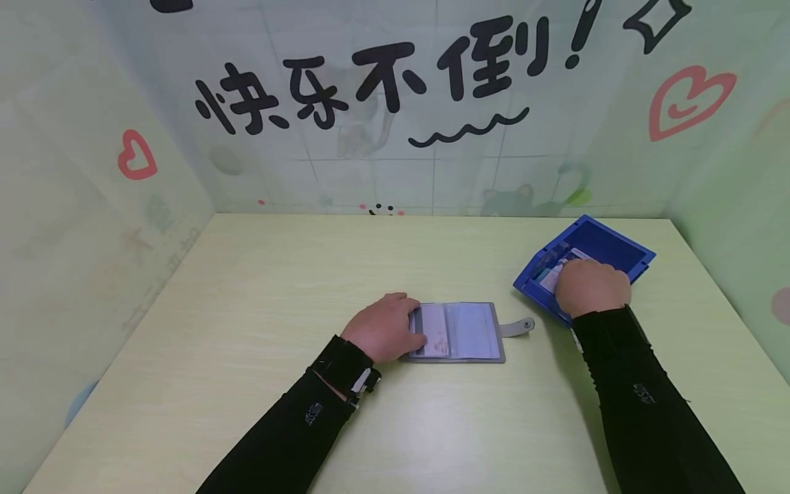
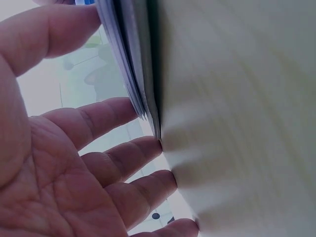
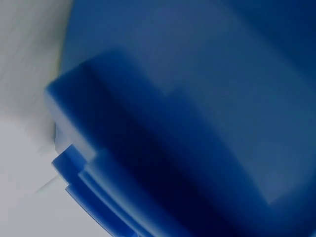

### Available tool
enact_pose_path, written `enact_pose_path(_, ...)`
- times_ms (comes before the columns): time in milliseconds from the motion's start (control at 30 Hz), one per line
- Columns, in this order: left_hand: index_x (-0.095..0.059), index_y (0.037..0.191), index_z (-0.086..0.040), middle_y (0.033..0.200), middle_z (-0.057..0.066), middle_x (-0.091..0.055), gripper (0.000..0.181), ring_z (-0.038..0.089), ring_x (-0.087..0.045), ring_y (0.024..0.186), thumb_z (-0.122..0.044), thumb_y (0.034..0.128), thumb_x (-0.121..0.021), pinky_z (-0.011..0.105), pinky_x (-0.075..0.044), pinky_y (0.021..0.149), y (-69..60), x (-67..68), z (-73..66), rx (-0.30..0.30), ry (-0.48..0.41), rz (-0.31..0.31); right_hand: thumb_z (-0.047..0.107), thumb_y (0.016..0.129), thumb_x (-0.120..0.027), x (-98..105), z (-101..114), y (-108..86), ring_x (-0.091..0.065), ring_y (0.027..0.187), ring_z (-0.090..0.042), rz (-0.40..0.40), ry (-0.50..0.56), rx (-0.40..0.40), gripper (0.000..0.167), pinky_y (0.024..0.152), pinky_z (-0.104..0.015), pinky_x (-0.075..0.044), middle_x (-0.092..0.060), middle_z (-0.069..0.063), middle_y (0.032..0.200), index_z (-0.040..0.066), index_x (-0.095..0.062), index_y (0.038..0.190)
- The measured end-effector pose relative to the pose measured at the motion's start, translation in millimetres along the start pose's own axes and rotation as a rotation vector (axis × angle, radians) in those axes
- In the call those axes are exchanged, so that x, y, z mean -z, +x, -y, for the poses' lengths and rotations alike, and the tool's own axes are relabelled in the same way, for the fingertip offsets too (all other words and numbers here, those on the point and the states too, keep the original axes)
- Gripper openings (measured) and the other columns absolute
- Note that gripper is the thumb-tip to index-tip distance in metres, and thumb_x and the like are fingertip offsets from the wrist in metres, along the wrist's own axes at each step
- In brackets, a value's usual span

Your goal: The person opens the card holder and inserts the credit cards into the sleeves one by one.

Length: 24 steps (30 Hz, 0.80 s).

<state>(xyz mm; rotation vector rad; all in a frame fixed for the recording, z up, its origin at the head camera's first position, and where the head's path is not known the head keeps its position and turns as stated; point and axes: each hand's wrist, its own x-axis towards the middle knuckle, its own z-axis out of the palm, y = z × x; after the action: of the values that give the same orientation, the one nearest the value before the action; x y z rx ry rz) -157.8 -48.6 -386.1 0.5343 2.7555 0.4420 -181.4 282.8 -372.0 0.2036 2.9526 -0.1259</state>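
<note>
A small grey card holder lies opened flat on the table, with clear sleeves and a pale card in the left one. My left hand rests at its left edge. In the left wrist view, the thumb touches the stacked sleeves while the other fingers spread toward the holder's edge and the tabletop. My right hand reaches down into a blue plastic bin, beside some cards. Its fingertips are hidden, and the right wrist view shows only bin walls close up.
A strap with a snap button sticks out from the holder's right side toward the bin. The light wood table meets printed wall panels at the back and sides. Black sleeves cover both forearms.
</note>
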Motion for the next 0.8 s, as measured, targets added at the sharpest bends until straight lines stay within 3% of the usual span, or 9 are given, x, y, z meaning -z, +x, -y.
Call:
enact_pose_path(600, -0.059, 0.149, -0.008, 0.159, 0.014, -0.052, 0.062, 0.029, -0.056, 0.136, -0.039, 0.0968, -0.072, 0.044, -0.049, 0.115, -0.9, -4.1, 2.1, -0.006, 0.01, -0.001, 0.013, 0.099, -0.056, -3.1, -0.1, -2.7, -0.064, 0.076, -0.043, -0.008, 0.008, 0.003, 0.025, 0.079, -0.063, -0.055, -0.073, -0.027, 0.092, -0.008, -0.07, 0.099)
enact_pose_path(800, -0.059, 0.149, -0.008, 0.159, 0.013, -0.052, 0.061, 0.028, -0.056, 0.136, -0.039, 0.0974, -0.071, 0.044, -0.048, 0.116, -0.7, -3.9, 2.1, -0.007, 0.014, 0.002, 0.014, 0.1, -0.054, -4.8, -1.1, -2.4, -0.06, 0.068, -0.036, -0.007, 0.02, 0.0, 0.026, 0.073, -0.058, -0.054, -0.071, -0.021, 0.081, -0.004, -0.071, 0.09)
